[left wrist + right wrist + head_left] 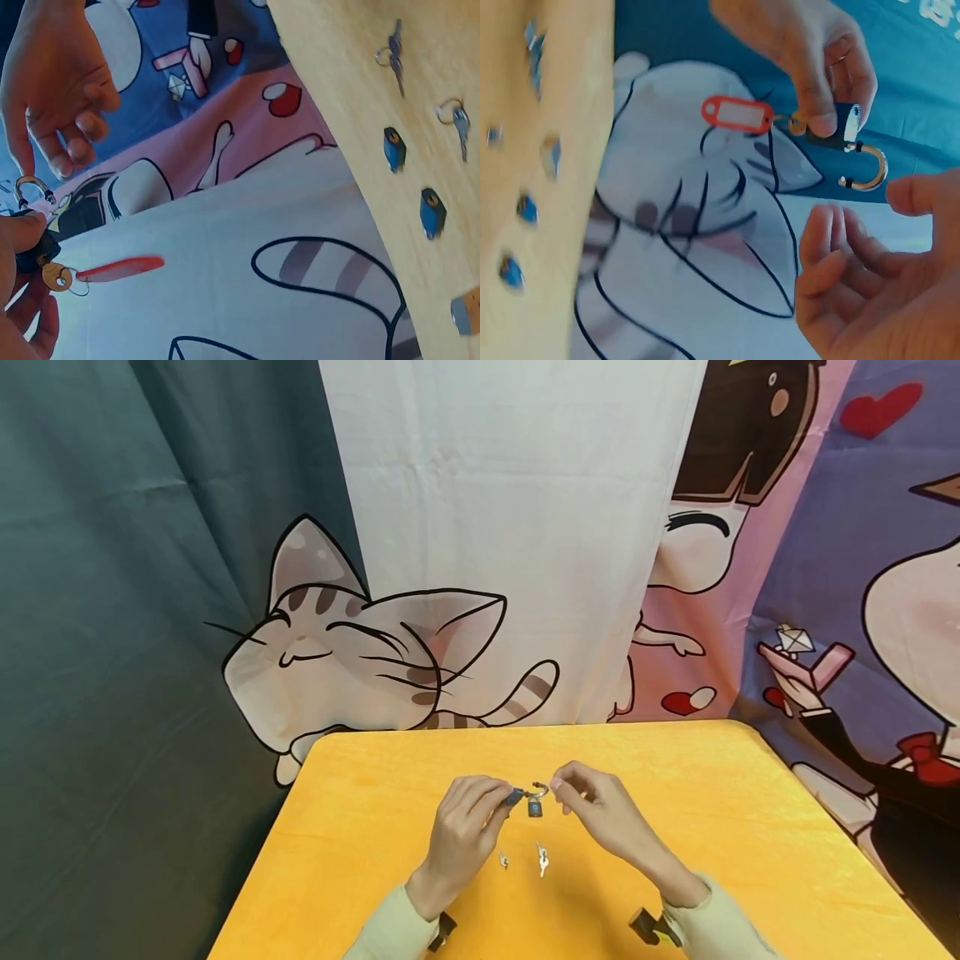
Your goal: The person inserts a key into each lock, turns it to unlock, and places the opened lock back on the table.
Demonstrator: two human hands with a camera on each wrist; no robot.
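My left hand (465, 827) pinches a dark padlock (832, 126) between thumb and fingers. Its silver shackle (876, 166) has swung out, one end free. A brass key (56, 277) sits at the lock's other end, with a red key tag (736, 114) hanging from its ring. My right hand (603, 810) is beside the shackle, fingers loosely bent and holding nothing. In the right wrist view a small gap separates its thumb from the shackle. On the table below are small blue lock-like pieces (394, 149), blurred in the right wrist view.
Loose silver keys on rings (542, 858) lie on the yellow-covered table (360, 868), nearer me than the lock. A metal block (466, 311), partly cut off, shows at the left wrist view's edge. A cartoon-printed curtain (517, 527) hangs behind the table.
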